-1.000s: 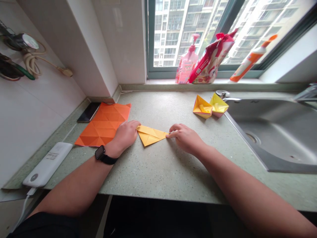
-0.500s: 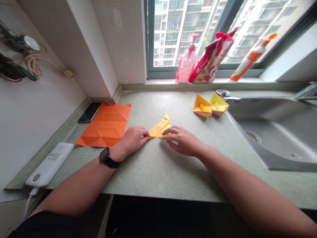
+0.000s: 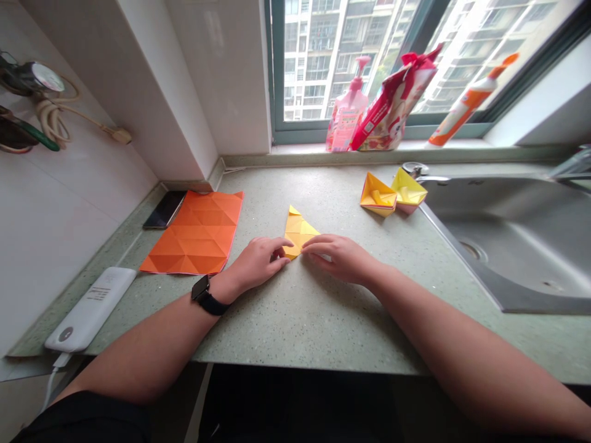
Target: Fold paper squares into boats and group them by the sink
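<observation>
A small piece of folded yellow paper (image 3: 295, 229) lies on the counter between my hands, its creases visible and one point facing the window. My left hand (image 3: 262, 261), with a black watch on the wrist, has thumb and index finger at the paper's lower left edge. At its lower right, the fingers of my right hand (image 3: 339, 257) are bunched together on the paper and cover part of it. Two folded paper boats, one orange-yellow (image 3: 378, 195) and one pale yellow (image 3: 409, 189), stand farther back on the right.
Creased orange paper (image 3: 194, 231) lies on the left counter beside a dark phone (image 3: 165, 209) and a white power bank (image 3: 95, 307) with a cable. A metal sink (image 3: 521, 246) is at right. On the windowsill stand a pink pump bottle (image 3: 347, 117), a red bag (image 3: 397, 104) and an orange-white bottle (image 3: 466, 107).
The yellow paper has been turned on the counter, so its point has swung from the right to the left. My left hand has shifted slightly right, and my fingers have regripped the edge.
</observation>
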A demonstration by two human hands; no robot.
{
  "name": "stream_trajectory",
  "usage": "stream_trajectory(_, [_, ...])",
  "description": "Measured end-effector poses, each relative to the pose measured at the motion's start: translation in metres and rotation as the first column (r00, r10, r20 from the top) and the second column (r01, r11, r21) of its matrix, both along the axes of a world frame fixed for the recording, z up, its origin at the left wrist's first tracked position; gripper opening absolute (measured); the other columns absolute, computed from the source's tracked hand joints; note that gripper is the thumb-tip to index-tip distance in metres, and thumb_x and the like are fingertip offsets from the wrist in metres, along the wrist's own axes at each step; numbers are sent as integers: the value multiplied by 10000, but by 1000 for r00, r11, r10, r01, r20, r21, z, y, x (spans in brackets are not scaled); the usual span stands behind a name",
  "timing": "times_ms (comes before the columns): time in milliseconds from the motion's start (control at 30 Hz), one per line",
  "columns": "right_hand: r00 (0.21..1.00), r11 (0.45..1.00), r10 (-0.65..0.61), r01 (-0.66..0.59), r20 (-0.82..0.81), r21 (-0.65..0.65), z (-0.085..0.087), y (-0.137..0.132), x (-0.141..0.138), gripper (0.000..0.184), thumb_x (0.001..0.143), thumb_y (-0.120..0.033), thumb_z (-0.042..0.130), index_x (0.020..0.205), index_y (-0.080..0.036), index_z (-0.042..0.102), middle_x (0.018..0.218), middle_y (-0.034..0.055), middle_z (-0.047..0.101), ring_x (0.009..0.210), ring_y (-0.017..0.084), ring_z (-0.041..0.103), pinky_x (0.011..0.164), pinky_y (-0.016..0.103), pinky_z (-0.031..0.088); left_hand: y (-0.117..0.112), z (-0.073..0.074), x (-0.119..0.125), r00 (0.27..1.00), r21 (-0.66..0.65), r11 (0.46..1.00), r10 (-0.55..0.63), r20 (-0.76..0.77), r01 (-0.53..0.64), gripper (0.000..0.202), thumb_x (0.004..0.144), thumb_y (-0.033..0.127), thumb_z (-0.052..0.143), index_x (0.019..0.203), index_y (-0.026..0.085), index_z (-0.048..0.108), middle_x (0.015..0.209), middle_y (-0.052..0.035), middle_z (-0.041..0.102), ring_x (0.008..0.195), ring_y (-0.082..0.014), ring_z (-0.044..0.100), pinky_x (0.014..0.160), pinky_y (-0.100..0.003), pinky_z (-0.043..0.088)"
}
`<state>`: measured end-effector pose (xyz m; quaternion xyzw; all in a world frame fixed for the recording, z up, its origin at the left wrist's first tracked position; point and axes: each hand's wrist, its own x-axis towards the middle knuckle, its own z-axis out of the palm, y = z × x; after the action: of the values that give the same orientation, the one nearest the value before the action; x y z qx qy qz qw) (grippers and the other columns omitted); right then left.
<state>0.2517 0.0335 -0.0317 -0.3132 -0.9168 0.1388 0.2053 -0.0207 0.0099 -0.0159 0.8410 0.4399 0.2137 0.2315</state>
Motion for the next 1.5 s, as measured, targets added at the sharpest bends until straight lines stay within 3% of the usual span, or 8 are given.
stream_trajectory(233, [999,999,32,-32,0,-35,0,-3,-4,329,1030,-168,608,1278,-256,805,1229,95,807,1082,236,760,936,392,622,6,-7,-5,999,87,996,27,-28,-25,320,973,190,781,1285,238,727,1070,-18,823,1093,-271,700,1086,-484,493])
stream_trajectory(400, [999,998,43,-42,20,-36,0,-5,-4,378,1000,-163,668,1330,-291,801,1261,91,775,1110,241,735,983,408,607,8,-10,-6,999,128,992,21,-45,-15,245,960,195,801,1195,224,736,1184,-46,789,1115,-263,687,1066,-462,507])
stream_trajectory(600, [996,1000,20,-18,92,-21,-1,-11,-7,392,999,-255,737,1377,-345,787,1297,100,723,1194,280,682,1074,462,584,8,-10,-7,996,215,975,-39,-83,56,69,976,152,760,983,221,760,1123,-49,740,1077,-242,664,1035,-429,511])
stream_trajectory(800, [997,999,26,-23,78,-43,1,-10,-7,353,1022,-259,702,1357,-315,798,1280,111,719,1193,285,672,1079,478,582,5,-8,-10,981,311,938,-106,-162,152,141,1050,202,708,1100,259,827,1199,-58,770,1061,-239,655,1023,-436,500])
stream_trajectory(1033, [998,996,26,-20,65,-90,3,-8,-6,317,1052,-272,643,1312,-336,812,1276,99,723,1187,285,677,1091,498,580,1,-1,-14,945,283,929,-157,-288,241,253,1066,155,666,1159,299,852,1206,-30,810,1098,-247,665,1030,-435,489])
stream_trajectory(1300, [997,998,-13,17,71,-59,0,-12,-7,320,1022,-276,705,1321,-323,807,1402,122,689,1291,307,659,1166,545,558,-10,10,-19,920,205,955,-126,-371,213,273,983,69,687,1024,272,865,1189,-34,806,1147,-267,663,1181,-531,401])
stream_trajectory(1500, [995,999,-31,27,100,38,-3,-17,-14,312,987,-275,769,1294,-304,816,1590,127,599,1535,358,501,1255,621,479,-10,7,-18,926,185,965,-111,-361,188,317,968,52,662,1040,276,875,1172,-40,811,1076,-269,675,1126,-513,459])
